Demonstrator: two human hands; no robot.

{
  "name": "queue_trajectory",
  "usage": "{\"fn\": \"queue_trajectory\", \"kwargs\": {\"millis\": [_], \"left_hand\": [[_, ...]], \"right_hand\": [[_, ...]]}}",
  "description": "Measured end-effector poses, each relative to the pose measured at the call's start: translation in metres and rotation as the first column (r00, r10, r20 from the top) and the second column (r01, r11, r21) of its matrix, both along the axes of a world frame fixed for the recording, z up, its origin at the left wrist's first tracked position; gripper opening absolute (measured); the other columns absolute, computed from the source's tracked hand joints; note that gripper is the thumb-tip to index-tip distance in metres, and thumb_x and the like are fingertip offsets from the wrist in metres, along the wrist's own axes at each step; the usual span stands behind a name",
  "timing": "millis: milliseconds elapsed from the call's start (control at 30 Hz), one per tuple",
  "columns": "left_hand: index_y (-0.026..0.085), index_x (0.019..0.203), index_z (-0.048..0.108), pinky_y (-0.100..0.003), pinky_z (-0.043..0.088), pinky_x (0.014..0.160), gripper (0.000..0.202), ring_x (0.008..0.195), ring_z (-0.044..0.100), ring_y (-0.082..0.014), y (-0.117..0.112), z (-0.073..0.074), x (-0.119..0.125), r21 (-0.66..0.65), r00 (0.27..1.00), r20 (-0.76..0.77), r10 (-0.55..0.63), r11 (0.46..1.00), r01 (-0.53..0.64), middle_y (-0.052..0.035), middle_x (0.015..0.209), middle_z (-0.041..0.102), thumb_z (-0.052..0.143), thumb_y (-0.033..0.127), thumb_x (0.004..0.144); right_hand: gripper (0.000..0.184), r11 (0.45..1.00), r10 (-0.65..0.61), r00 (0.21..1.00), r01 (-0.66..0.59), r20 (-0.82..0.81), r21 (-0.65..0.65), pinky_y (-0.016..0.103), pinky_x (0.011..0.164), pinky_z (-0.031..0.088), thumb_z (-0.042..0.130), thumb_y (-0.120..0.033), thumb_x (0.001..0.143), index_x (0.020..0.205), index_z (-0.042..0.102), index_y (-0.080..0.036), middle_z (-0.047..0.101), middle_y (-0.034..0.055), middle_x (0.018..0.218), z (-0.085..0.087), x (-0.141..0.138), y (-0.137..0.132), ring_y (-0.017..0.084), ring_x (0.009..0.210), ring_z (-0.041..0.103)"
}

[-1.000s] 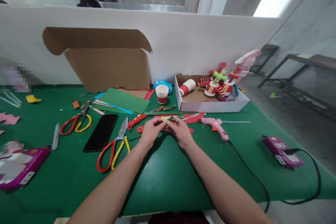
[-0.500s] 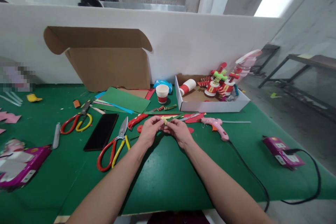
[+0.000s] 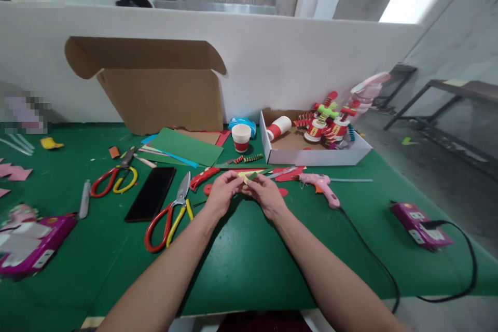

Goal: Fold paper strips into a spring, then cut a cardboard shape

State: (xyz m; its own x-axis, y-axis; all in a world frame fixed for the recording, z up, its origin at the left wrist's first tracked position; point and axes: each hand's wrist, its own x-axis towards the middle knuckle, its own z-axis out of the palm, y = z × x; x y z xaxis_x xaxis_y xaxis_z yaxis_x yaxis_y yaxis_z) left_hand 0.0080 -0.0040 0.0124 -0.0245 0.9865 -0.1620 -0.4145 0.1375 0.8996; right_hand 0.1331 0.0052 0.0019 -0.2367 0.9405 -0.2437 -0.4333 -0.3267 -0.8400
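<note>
My left hand (image 3: 221, 194) and my right hand (image 3: 266, 194) meet over the green table (image 3: 249, 259), fingertips pinched together on a small yellow and green paper strip (image 3: 249, 176). Both hands are closed on it. Red paper scraps (image 3: 286, 174) and a red-handled cutter (image 3: 204, 177) lie just beyond my hands. Red and yellow scissors (image 3: 169, 215) rest to the left of my left hand. A pink glue gun (image 3: 321, 187) lies to the right of my right hand.
A white box (image 3: 311, 155) holds decorated paper cups. A loose paper cup (image 3: 241, 137), coloured paper sheets (image 3: 182, 148), a black phone (image 3: 150, 194), second scissors (image 3: 114, 179), an open cardboard box (image 3: 155, 88) and two purple power strips (image 3: 422, 223) are around.
My hands have shifted very slightly while working the paper strip between the fingertips. Everything else on the table stays where it was.
</note>
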Motion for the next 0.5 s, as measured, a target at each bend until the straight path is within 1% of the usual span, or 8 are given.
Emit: {"fn": "queue_trajectory", "kwargs": {"millis": [100,500], "left_hand": [[0.014,0.068,0.057,-0.024,0.050,0.059,0.036,0.056,0.058,-0.0094,0.0002,0.0000,-0.0008,-0.007,1.000,0.001,-0.002,1.000,0.002,0.0011,0.064,0.061,0.082,0.035,0.053],[0.013,0.068,0.059,-0.024,0.050,0.057,0.035,0.053,0.057,-0.0091,0.0002,0.0025,-0.0012,-0.033,1.000,0.009,-0.009,0.999,0.009,0.0004,0.062,0.061,0.083,0.033,0.053]], "right_hand": [[0.031,1.000,-0.007,1.000,0.007,0.006,-0.006,0.025,0.069,0.056,0.085,-0.030,0.055,0.072,0.063,-0.016,0.067,-0.0017,0.065,0.0011,-0.0002,-0.0006,0.010,0.062,0.064],[0.033,1.000,-0.018,1.000,0.018,0.000,-0.006,0.027,0.070,0.056,0.086,-0.032,0.052,0.069,0.063,-0.017,0.067,-0.0015,0.063,0.0055,-0.0015,-0.0019,0.010,0.061,0.063]]}}
